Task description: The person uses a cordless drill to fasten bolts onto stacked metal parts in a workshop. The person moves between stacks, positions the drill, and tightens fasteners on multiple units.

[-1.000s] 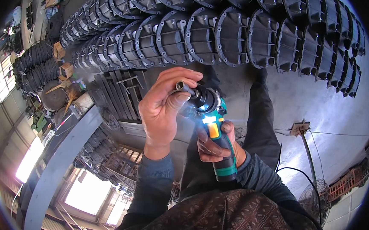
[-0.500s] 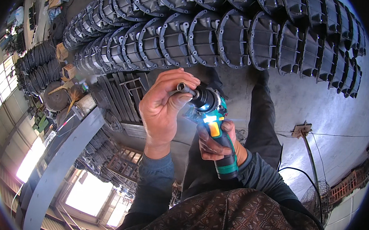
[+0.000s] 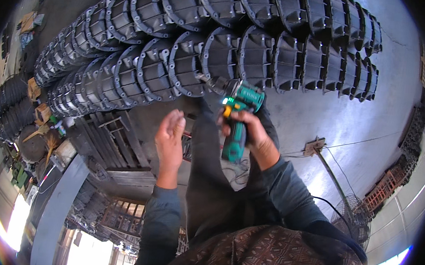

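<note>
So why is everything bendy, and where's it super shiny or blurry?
In the head view, the fisheye lens bends both rows of dark grey ribbed casings; there too, glare whitens patches of smooth grey floor, and bright white windows at lower left wash out; also in the head view, a tiny white light shines on the green-and-black cordless drill, whose tip looks slightly blurred.

We count one bare left hand (image 3: 170, 143), one bare right hand (image 3: 253, 129), one green-and-black pistol-shaped power tool (image 3: 247, 96) and two long rows of dark grey ribbed castings (image 3: 255, 56).
</note>
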Available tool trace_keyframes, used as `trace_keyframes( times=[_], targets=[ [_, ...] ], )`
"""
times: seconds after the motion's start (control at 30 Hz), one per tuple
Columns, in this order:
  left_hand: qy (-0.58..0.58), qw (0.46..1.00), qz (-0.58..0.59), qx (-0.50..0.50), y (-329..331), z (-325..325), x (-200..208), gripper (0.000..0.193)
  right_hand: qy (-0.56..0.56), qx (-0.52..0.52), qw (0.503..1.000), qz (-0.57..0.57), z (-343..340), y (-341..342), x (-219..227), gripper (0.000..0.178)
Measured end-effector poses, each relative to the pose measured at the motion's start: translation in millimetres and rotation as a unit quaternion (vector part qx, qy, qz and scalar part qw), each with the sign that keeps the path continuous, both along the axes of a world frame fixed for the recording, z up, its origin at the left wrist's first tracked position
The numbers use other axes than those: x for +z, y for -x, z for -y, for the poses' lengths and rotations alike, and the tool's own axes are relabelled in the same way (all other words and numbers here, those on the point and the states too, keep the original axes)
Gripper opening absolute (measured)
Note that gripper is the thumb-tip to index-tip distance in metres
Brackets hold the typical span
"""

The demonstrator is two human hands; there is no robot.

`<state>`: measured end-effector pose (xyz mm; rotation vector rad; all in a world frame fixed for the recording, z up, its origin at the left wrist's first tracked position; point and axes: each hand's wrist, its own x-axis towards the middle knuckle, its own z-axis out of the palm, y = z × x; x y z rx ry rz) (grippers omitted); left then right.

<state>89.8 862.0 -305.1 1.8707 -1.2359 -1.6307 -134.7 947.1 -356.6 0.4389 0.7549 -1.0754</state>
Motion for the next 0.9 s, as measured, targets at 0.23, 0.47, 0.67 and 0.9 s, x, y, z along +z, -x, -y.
trace_keyframes(
  times=[0.23,0.47,0.67,0.9],
  targets=[
    [-0.073,0.905,0.291,-0.301,-57.0,-126.5,-94.7,0.048,-0.078,0.171,0.864,-0.467,14.3,130.6,-141.8,0.020],
    [-0.083,0.874,0.300,-0.374,-67.2,-167.4,-133.3,0.047,-0.064,0.235,0.797,-0.553,33.7,191.5,-185.2,0.014],
    [-0.074,0.843,0.357,-0.396,-53.1,-174.9,-149.8,0.044,-0.099,0.215,0.814,-0.530,55.4,196.2,-193.9,0.012],
    [-0.068,0.840,0.365,-0.396,-48.4,-174.4,-158.1,0.039,-0.099,0.227,0.817,-0.521,62.7,197.4,-204.2,0.011]
  ],
)
